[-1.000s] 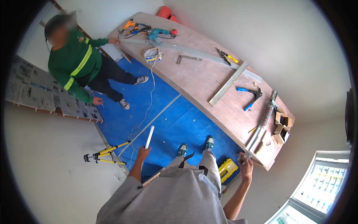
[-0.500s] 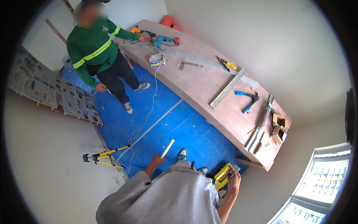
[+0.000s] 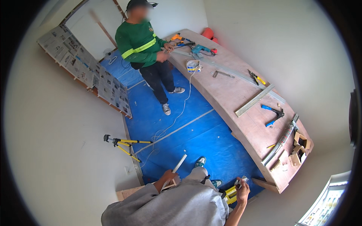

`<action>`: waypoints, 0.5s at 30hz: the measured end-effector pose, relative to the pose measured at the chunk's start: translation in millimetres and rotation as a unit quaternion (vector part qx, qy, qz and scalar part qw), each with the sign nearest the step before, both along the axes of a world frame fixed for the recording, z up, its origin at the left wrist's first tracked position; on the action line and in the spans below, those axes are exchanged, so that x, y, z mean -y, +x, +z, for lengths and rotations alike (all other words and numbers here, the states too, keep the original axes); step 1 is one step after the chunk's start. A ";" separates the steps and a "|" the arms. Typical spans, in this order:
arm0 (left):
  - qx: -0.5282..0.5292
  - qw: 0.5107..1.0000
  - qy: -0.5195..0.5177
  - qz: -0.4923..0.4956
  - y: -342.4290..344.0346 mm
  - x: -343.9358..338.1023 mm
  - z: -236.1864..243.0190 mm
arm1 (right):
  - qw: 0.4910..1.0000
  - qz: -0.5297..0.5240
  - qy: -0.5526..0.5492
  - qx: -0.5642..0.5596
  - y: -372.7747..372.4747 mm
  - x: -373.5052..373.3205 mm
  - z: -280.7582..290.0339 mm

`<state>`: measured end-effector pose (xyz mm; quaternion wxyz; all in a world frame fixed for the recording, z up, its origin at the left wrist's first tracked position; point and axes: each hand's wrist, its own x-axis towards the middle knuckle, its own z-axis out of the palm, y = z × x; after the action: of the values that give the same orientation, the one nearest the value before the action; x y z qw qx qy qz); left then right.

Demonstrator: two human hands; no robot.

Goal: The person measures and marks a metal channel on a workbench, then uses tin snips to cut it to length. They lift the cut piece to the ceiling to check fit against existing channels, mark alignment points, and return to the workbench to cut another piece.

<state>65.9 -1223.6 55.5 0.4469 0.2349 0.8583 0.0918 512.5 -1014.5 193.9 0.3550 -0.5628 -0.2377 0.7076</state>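
Note:
My left hand is closed round the lower end of a light grey metal strip, which points up and away over the blue floor sheet. My right hand grips a small silver-grey and dark object; its kind is too small to tell. Just below and left of that hand is a yellow case, partly hidden by my shirt. A pale wooden piece lies beside my left forearm.
A long table carries a teal power drill, a blue-handled riveter, metal channels and open cardboard boxes. A yellow tripod lies left. A white cord trails over the blue sheet. A co-worker in green stands beyond.
My view has shifted, so the room sits further right and lower. The co-worker's hands, earlier apart with one over the table, are now together in front. Both my hands keep hold of their things.

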 end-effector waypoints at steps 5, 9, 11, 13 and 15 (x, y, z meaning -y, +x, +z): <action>0.037 0.997 -0.049 0.042 26.5 50.1 -3.5 | 0.998 0.021 0.028 -0.058 8.1 11.2 2.1; 0.042 0.997 -0.041 0.042 45.6 83.7 -10.5 | 0.996 0.024 0.026 -0.078 15.5 18.7 10.6; 0.061 0.997 -0.046 0.028 51.2 92.3 -14.2 | 0.994 0.025 0.030 -0.102 19.2 21.5 16.0; 0.083 0.995 -0.061 0.016 53.8 94.6 -17.8 | 0.993 0.019 0.043 -0.111 22.3 23.4 20.6; 0.080 0.995 -0.044 0.048 53.8 91.0 -21.1 | 0.988 0.008 0.052 -0.143 24.6 24.9 22.8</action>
<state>119.6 -1314.7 34.3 0.5194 0.1651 0.8332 0.0941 537.2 -1039.3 216.7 0.4082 -0.4348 -0.2256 0.7703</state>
